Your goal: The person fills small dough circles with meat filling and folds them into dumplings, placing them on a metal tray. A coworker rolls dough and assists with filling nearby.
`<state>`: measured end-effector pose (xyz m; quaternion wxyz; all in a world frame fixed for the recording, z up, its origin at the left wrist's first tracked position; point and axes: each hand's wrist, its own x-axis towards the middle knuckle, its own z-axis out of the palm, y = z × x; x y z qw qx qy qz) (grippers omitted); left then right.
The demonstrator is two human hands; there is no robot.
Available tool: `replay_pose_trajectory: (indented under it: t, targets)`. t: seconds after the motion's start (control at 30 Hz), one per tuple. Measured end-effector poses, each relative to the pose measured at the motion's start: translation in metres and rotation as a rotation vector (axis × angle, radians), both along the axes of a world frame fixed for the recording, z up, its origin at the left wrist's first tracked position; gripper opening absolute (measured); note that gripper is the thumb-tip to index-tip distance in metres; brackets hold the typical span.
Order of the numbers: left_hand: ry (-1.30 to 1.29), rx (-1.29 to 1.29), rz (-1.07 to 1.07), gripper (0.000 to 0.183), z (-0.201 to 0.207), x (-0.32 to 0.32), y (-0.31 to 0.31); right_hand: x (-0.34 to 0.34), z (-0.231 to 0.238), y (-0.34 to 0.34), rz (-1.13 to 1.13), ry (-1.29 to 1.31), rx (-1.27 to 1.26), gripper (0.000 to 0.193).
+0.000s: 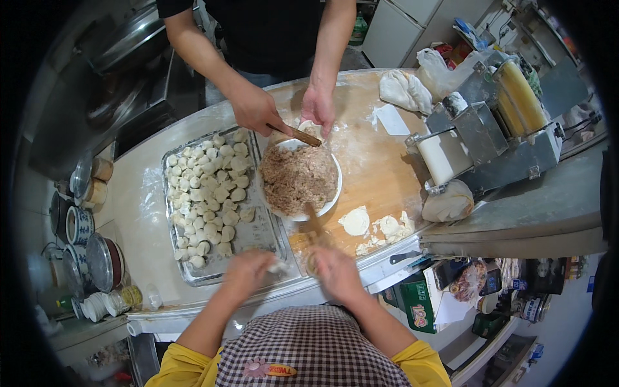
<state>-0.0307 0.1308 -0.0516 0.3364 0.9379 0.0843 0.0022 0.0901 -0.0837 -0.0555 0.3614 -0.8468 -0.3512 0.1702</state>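
Observation:
My right hand [340, 276] is closed round a wooden filling spatula [313, 222], blurred by motion, its far end at the near rim of the white bowl [337, 193]. Pinkish-brown minced filling [298, 177] is heaped in the bowl. Beside the tray's near edge, my left hand [247, 271] is closed on a small white piece of dough [278, 266], too smeared to show its shape. Many small filled dumplings [209, 187] lie in the metal tray [255, 248]. Across the table a co-worker holds another wooden spatula [302, 135] over a dough wrapper [311, 128] in the other palm.
Flat dough wrappers [355, 221] and dough scraps [401, 227] lie right of the bowl on the floured wooden board [371, 168]. A dough-rolling machine [464, 148] stands at the right, with a white cloth bundle [405, 91] behind. Lidded jars [103, 261] line the left edge.

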Motion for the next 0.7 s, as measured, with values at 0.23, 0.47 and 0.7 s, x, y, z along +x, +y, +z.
replay_pose_trajectory:
  t: [0.23,0.47,0.7]
  targets:
    - [0.040,0.219,0.054,0.036,-0.002,-0.007,0.035,0.090,-0.054,-0.044,-0.484,-0.333,-0.393,0.024]
    - [-0.053,0.014,-0.049,0.030,0.006,0.028,-0.011,0.090,-0.063,-0.043,-0.511,-0.128,-0.199,0.014]
    - [0.023,-0.060,-0.078,0.029,0.009,0.035,-0.028,0.083,-0.075,-0.043,-0.384,-0.196,-0.296,0.014]
